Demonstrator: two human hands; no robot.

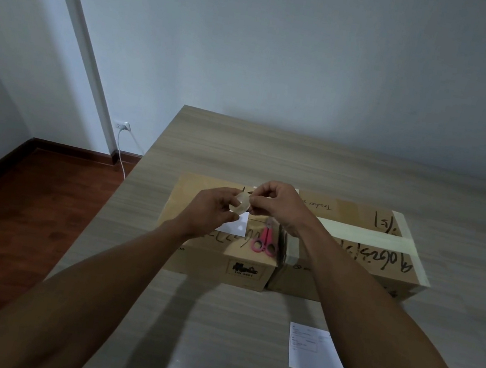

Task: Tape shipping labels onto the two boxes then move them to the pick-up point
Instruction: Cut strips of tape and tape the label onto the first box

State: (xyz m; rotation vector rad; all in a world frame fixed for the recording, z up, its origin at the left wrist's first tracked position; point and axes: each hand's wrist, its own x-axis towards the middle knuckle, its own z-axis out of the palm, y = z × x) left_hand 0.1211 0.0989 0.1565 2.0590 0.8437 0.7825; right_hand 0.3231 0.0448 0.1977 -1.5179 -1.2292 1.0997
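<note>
Two brown cardboard boxes stand side by side on the table: the left box [217, 259] and the right box [361, 253], which has pale tape across its top. A white label [236, 226] lies on the left box's top, partly hidden by my hands. Above it my left hand [210, 210] holds a small roll of clear tape [241, 204]. My right hand [276, 203] pinches at the roll's edge with its fingertips. A second white label [316, 353] lies flat on the table in front of the right box.
Pink-handled scissors [265, 240] rest on the left box near its right edge. The wooden table [271, 156] stretches behind the boxes to the wall. At left the table edge drops to a red-brown floor [8, 210], with a wall socket and white cable [122, 145].
</note>
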